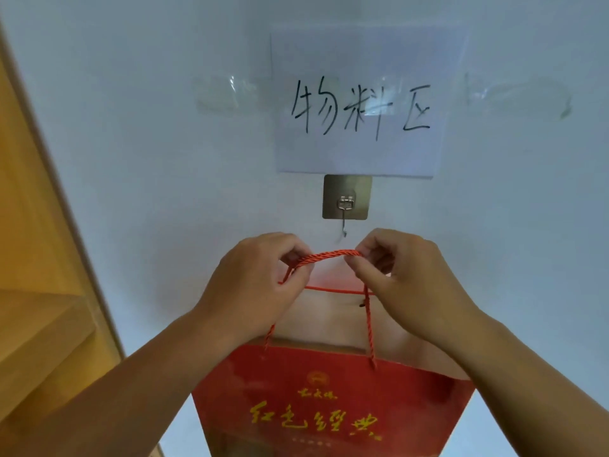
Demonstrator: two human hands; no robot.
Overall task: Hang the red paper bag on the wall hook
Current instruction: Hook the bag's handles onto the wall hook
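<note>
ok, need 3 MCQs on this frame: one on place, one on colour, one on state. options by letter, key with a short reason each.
1. Where is the wall hook relative to the rope handles?
A. Just above them
B. Below them
C. Far off to their left

2. What colour is the writing on the paper sign?
A. Red
B. Black
C. Green

3. What is the state of the red paper bag?
A. Hanging from the hook
B. Lying flat on a shelf
C. Held up by both hands, not yet hooked

Key:
1 A: the hook tip sits just over the handle arc.
2 B: dark strokes on white paper.
3 C: the left hand and right hand pinch the handles below the hook.
</note>
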